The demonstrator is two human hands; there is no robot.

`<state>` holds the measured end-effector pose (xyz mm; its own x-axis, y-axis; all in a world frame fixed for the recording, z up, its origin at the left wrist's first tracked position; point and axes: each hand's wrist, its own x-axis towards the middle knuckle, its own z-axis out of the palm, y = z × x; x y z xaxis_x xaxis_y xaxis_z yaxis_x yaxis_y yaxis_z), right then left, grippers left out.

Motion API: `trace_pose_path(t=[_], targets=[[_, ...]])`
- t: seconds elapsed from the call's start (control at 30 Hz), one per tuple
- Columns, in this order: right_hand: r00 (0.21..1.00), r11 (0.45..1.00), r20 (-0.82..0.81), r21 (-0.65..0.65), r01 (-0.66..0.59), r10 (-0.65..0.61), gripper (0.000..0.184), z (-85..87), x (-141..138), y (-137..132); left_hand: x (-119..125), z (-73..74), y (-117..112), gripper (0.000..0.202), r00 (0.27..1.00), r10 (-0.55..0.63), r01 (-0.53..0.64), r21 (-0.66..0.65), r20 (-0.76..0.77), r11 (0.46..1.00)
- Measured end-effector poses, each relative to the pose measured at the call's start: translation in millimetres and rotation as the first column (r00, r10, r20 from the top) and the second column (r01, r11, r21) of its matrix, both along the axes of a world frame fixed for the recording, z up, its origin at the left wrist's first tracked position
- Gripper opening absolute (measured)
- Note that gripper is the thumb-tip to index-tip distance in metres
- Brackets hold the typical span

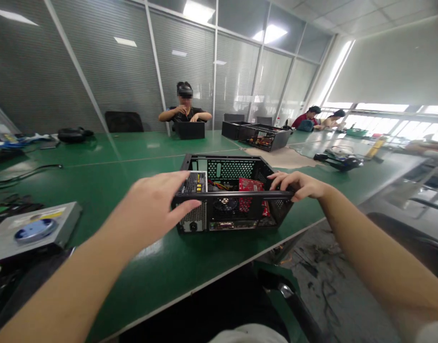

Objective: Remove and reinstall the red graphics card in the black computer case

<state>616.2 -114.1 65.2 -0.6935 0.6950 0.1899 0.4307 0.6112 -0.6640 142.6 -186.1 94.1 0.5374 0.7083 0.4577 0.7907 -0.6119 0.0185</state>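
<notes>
The left hand (150,205) is gripping the near left corner of an open computer case (233,194), its thumb pointing along the near side and its fingers reaching over the top edge. The right hand (293,183) is pinching the near right corner, with its fingers curling over the rim and its thumb lying outside. The case is sitting on the green table (219,257), directly between the two hands, with its open side facing up.

Just beside the left fingertips, the power supply (200,182) is filling that corner. A red card (251,185) is standing inside, nearer the right hand, and a fan (225,204) is showing between the hands.

To the left of the left hand, a disc drive (66,221) is lying on the table, with a blue ring (35,229) resting on it. Beyond both hands, a person (173,114) is working over a black box (190,131). Another open case (276,140) is standing beyond the right hand.
</notes>
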Motion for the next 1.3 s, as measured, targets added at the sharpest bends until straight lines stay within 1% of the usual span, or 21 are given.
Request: trace_pose_path(t=[0.07,0.13,0.2,0.27,0.33,0.43,0.5,0.57,0.67,0.73,0.8,0.83,0.9,0.93,0.97,1.03,1.07,1.13,1.2,1.23,1.3], targets=[[0.995,0.995,0.071,-0.051,0.080,-0.077,0.035,11.4,5,-4,30,-3.5,38,0.061,0.990,-0.067,0.066,-0.013,-0.121,0.998],[0.979,0.988,0.149,-0.056,0.146,-0.136,0.034,21.0,7,-9,52,-10.4,63,0.053,0.966,-0.142,0.126,-0.084,-0.217,0.988],[0.954,0.984,0.252,-0.037,0.174,-0.160,0.037,29.9,7,-14,62,-15.9,73,0.048,0.955,-0.171,0.138,-0.148,-0.244,0.979],[0.918,0.984,0.363,-0.012,0.177,-0.161,0.044,40.1,3,-15,63,-18.4,70,0.045,0.959,-0.155,0.120,-0.152,-0.239,0.981],[0.868,0.985,0.473,-0.007,0.171,-0.147,0.049,52.1,-7,-13,62,-18.8,59,0.043,0.964,-0.116,0.093,-0.109,-0.240,0.990],[0.799,0.984,0.585,-0.009,0.178,-0.139,0.055,69.9,-32,-6,64,-18.8,31,0.038,0.958,-0.068,0.055,-0.054,-0.278,0.997],[0.789,0.985,0.595,0.032,0.169,-0.154,0.062,77.1,-56,3,67,-19.5,7,0.035,0.956,-0.015,0.010,-0.019,-0.292,1.000],[0.787,0.985,0.593,0.123,0.118,-0.168,0.074,78.5,-86,14,67,-21.2,-19,0.033,0.955,0.043,-0.040,0.016,-0.293,0.999],[0.745,0.953,0.652,0.292,-0.078,-0.139,0.085,70.5,-140,28,59,-25.3,-56,0.032,0.955,0.110,-0.094,0.073,-0.274,0.993],[0.679,0.892,0.732,0.337,-0.301,-0.047,0.082,60.4,-178,28,47,-28.3,-77,0.032,0.957,0.136,-0.108,0.119,-0.255,0.987],[0.558,0.822,0.826,0.263,-0.505,0.078,0.082,47.4,-211,21,34,-31.0,-94,0.032,0.960,0.143,-0.105,0.163,-0.240,0.981],[0.482,0.800,0.868,0.205,-0.564,0.117,0.083,40.3,-225,16,27,-32.5,-100,0.032,0.961,0.140,-0.098,0.181,-0.237,0.979],[0.356,0.786,0.925,0.121,-0.606,0.132,0.081,26.5,-244,5,14,-36.0,-110,0.033,0.963,0.130,-0.082,0.204,-0.234,0.976],[0.332,0.783,0.937,0.121,-0.611,0.114,0.076,20.7,-249,0,8,-38.2,-113,0.034,0.964,0.122,-0.072,0.210,-0.235,0.975],[0.338,0.769,0.937,0.150,-0.621,0.090,0.067,16.4,-252,-5,2,-40.6,-115,0.034,0.965,0.112,-0.062,0.211,-0.236,0.975],[0.405,0.709,0.913,0.258,-0.656,0.043,0.041,13.5,-253,-11,-6,-45.7,-117,0.036,0.968,0.093,-0.043,0.212,-0.231,0.976],[0.435,0.675,0.900,0.305,-0.672,0.026,0.030,15.5,-251,-12,-9,-48.2,-117,0.037,0.970,0.085,-0.036,0.212,-0.228,0.977],[0.445,0.631,0.895,0.336,-0.699,0.016,0.022,26.8,-245,-14,-12,-52.2,-116,0.037,0.974,0.079,-0.032,0.214,-0.214,0.976],[0.436,0.628,0.899,0.313,-0.713,0.047,0.022,46.2,-237,-12,-13,-54.5,-115,0.038,0.979,0.074,-0.031,0.219,-0.192,0.975],[0.457,0.640,0.887,0.317,-0.700,0.062,0.022,57.7,-231,-9,-13,-55.1,-115,0.039,0.981,0.072,-0.031,0.219,-0.179,0.975],[0.552,0.679,0.833,0.386,-0.625,0.035,0.022,80.5,-221,-1,-12,-55.3,-115,0.038,0.986,0.067,-0.033,0.214,-0.154,0.976]])
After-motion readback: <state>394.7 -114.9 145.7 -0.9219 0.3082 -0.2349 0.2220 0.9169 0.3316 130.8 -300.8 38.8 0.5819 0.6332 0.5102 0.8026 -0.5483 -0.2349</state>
